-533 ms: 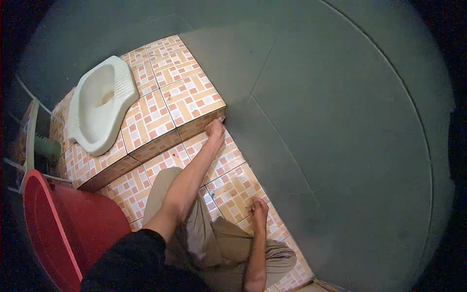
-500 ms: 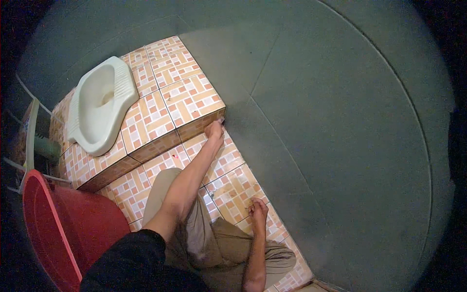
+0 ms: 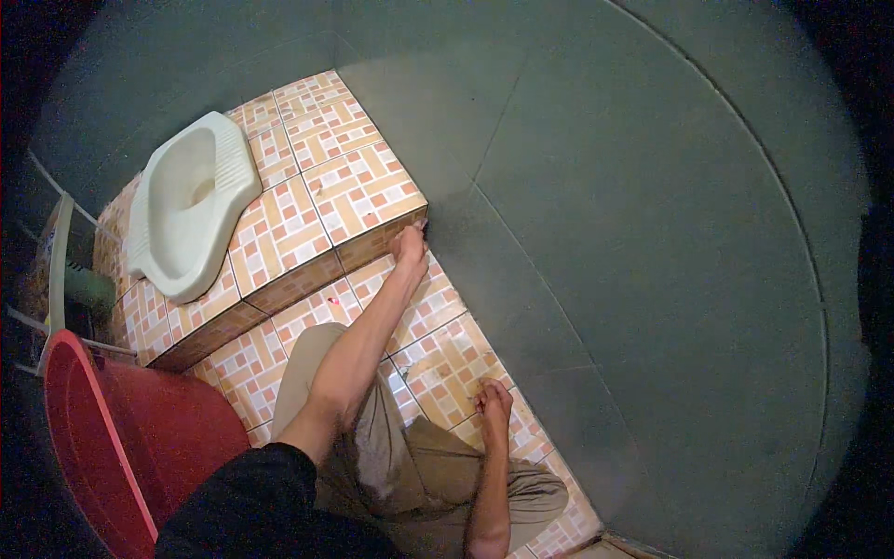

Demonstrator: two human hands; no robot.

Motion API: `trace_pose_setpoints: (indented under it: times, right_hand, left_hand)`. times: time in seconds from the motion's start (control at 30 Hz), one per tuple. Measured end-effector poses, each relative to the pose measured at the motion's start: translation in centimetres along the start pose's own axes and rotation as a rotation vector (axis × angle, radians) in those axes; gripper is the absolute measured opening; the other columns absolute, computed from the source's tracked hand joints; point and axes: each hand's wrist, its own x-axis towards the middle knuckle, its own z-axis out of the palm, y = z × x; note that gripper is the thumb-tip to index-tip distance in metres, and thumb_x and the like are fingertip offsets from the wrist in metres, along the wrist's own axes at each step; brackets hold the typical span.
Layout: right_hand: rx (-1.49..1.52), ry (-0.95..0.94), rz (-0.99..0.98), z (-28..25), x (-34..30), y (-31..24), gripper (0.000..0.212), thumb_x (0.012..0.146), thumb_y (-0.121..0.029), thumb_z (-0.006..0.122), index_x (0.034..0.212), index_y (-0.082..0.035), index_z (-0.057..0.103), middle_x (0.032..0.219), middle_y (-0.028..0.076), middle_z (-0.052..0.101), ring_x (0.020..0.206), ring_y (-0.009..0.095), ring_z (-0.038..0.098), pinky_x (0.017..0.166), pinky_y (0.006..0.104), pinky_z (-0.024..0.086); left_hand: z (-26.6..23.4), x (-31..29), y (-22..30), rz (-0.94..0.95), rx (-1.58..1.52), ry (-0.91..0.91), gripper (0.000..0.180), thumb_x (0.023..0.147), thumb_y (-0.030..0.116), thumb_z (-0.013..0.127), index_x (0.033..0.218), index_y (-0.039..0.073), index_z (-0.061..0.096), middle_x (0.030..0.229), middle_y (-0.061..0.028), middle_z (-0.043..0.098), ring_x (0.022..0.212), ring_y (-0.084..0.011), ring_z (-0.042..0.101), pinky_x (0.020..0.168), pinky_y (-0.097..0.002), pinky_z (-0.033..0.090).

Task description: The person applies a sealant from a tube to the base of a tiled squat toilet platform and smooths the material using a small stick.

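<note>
My left hand (image 3: pixel 408 248) reaches forward to the corner where the tiled step (image 3: pixel 368 244) meets the green wall (image 3: pixel 447 219). Its fingers are closed and pressed into that corner around a small pale thing, too small to name. Nearer to me, my right hand (image 3: pixel 495 399) hovers low by the tiled floor (image 3: pixel 445 365) close to the wall. Its fingers are curled together, and what they hold, if anything, is hidden.
A pale squat toilet (image 3: pixel 197 205) is set in the step's top at the left. The red tub (image 3: pixel 168 410) stands beside my left arm. A rack (image 3: pixel 58 270) leans at the far left. A small pink-red scrap (image 3: pixel 333 301) lies on the floor.
My left hand has shifted very slightly at the corner, its fingers still closed. The right hand stays where it was. The whole view has tilted a little.
</note>
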Motion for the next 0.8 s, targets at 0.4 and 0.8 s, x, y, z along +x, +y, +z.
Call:
trace_pose_setpoints:
  times: [0.4,0.8]
  right_hand:
    - [-0.023,0.002,0.041,-0.3,0.2,0.5,0.015,0.091,-0.010,0.050,0.096,-0.001,0.060,0.060,-0.003,0.040,0.054,0.008,0.041,0.048,0.0223,0.032]
    - [-0.041,0.012,0.056,0.8,0.3,0.4,0.016,0.092,-0.013,0.050,0.097,-0.002,0.060,0.060,-0.003,0.043,0.053,0.008,0.044,0.046,0.0210,0.033]
  left_hand:
    - [-0.7,0.7,-0.7,0.020,0.174,0.030,0.013,0.080,0.012,0.049,0.069,0.005,0.055,0.056,-0.0051,0.048,0.042,-0.0125,0.041,0.037,-0.0294,0.027]
    - [-2.0,4.5,-1.3,0.015,0.126,0.054,0.017,0.078,0.006,0.059,0.062,0.002,0.058,0.056,-0.0031,0.050,0.042,-0.0115,0.040,0.038,-0.0284,0.028]
